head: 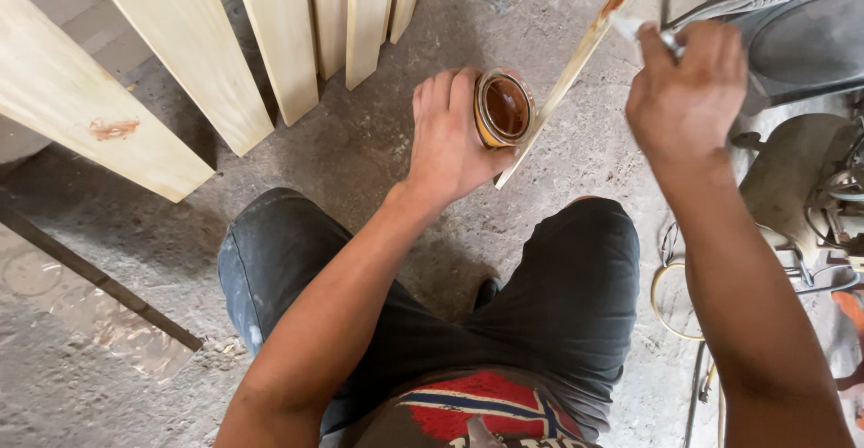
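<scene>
Dark shorts [558,295] fill the foreground; above them the left hand [447,138] wraps an open tin of brown stain [504,108], the right hand [686,88] pinches a brush [641,31] against a thin slat [576,61]. Only its upper edge looks stained; leaning boards [270,34] remain bare. Bristles are hard to make out.

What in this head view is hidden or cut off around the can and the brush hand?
- Brush: only a pale tip shows; the right hand covers the handle.
- Can: its outer wall is hidden by the left hand; how full it is cannot be told.
- Thin strip: its top runs off the upper edge.
- Leaning boards: tops cut off by the upper edge.
</scene>
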